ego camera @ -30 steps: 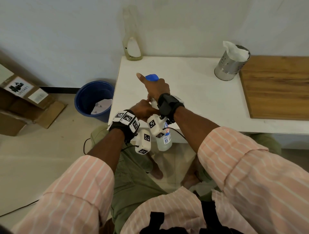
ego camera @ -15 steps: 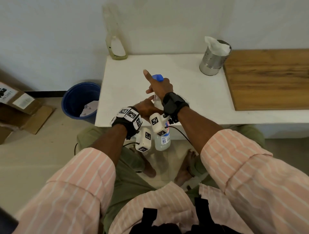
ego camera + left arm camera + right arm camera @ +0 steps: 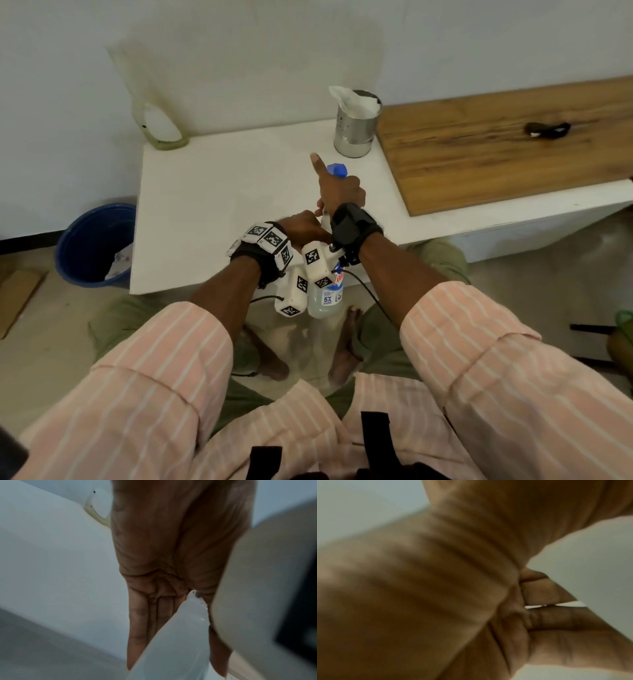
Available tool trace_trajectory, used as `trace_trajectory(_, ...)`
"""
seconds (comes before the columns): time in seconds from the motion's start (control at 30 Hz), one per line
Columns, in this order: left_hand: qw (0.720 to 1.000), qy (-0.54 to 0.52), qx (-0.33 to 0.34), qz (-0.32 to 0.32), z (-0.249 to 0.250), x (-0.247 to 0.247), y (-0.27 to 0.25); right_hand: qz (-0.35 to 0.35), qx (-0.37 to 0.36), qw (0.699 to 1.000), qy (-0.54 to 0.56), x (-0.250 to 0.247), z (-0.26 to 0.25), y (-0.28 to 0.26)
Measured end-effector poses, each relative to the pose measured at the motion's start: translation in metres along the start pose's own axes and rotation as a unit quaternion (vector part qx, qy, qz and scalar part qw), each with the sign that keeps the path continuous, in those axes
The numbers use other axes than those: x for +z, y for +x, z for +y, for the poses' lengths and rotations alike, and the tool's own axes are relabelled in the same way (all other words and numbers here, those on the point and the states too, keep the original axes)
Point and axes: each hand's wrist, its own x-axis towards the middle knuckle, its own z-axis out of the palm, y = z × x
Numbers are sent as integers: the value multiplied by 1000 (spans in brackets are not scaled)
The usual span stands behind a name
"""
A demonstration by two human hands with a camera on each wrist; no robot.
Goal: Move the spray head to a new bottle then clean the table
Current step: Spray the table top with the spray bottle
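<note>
A clear spray bottle (image 3: 325,301) with a blue-and-white label hangs off the near edge of the white table (image 3: 212,205), over my lap. My left hand (image 3: 303,229) grips its neck; in the left wrist view the fingers (image 3: 145,622) wrap the pale bottle (image 3: 180,642). My right hand (image 3: 339,192) holds the blue spray head (image 3: 337,169) on top, with the thumb sticking up and left. The right wrist view is a blur of curled fingers (image 3: 556,615). An empty clear bottle (image 3: 156,113) stands at the table's back left corner against the wall.
A metal tin (image 3: 354,133) stuffed with white tissue stands at the back of the table. A wooden board (image 3: 496,144) covers the table's right side, with a small dark object (image 3: 548,128) on it. A blue bin (image 3: 92,246) sits on the floor to the left.
The head view has swung right, showing more of the wooden board. Both hands keep their hold on the bottle and spray head, nearly unmoved.
</note>
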Motion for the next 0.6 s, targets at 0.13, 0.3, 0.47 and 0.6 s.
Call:
trace_trajectory(0.13, 999, 9, 10, -49, 13, 20, 5, 110, 42, 993, 26, -21, 28, 25)
trace_trajectory(0.3, 994, 42, 3, -105, 12, 31, -5, 86, 96, 992, -8, -27, 47, 21)
trace_trajectory(0.47, 998, -20, -18, -56, -15, 19, -24, -59, 66, 996, -9, -1, 30, -7)
trace_trajectory(0.6, 985, -145, -89, -17, -50, -1, -48, -152, 6, 984, -89, 46, 11, -34)
